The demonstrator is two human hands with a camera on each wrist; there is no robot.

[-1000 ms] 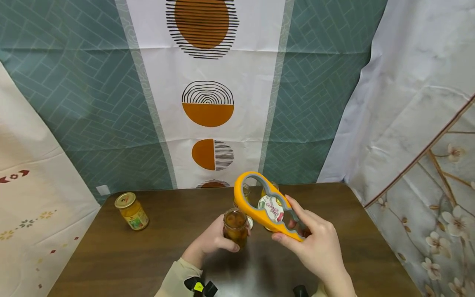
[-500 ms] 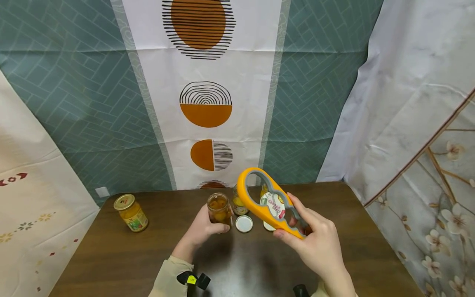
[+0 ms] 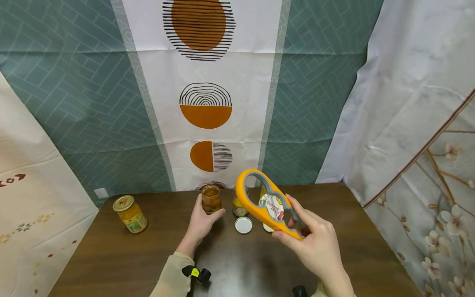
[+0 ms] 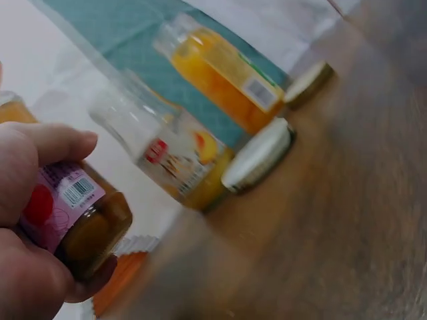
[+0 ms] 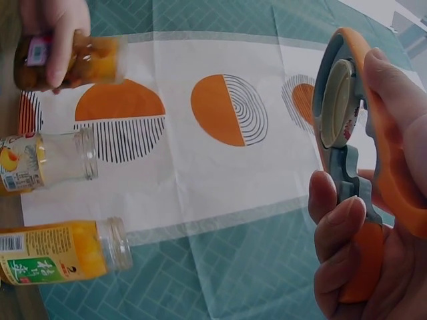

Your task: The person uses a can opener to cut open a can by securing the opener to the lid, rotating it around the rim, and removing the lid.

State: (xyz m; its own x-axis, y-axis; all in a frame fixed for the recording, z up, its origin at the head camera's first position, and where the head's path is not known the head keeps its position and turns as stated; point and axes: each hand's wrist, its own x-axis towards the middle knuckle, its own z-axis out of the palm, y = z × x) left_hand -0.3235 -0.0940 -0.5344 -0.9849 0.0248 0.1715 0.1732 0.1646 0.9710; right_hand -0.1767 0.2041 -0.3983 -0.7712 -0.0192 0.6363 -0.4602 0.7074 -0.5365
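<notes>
My left hand (image 3: 198, 227) grips a lidless glass jar of brown fruit (image 3: 212, 201) near the table's back edge, fingers and thumb around its side. A pink label with a barcode shows on this jar in the left wrist view. My right hand (image 3: 315, 235) holds an orange-and-grey jar opener (image 3: 255, 211) up over the right half of the table. Inside the opener's grey-lined opening sits a printed jar lid (image 5: 338, 103). Right of the held jar stand two more lidless jars, one with a peach label (image 4: 177, 150) and one of orange fruit (image 5: 87, 252).
Two loose lids, a left one (image 3: 243, 225) and a right one (image 3: 267, 228), lie on the brown table (image 3: 159, 255) before these jars. A lidded jar of yellow fruit (image 3: 130, 214) stands at the far left. A patterned curtain (image 3: 122, 123) hangs behind the table.
My left hand has carried the brown fruit jar leftward and back towards the table's rear edge, uncovering the left loose lid. The right hand with the jar opener stays nearly in place.
</notes>
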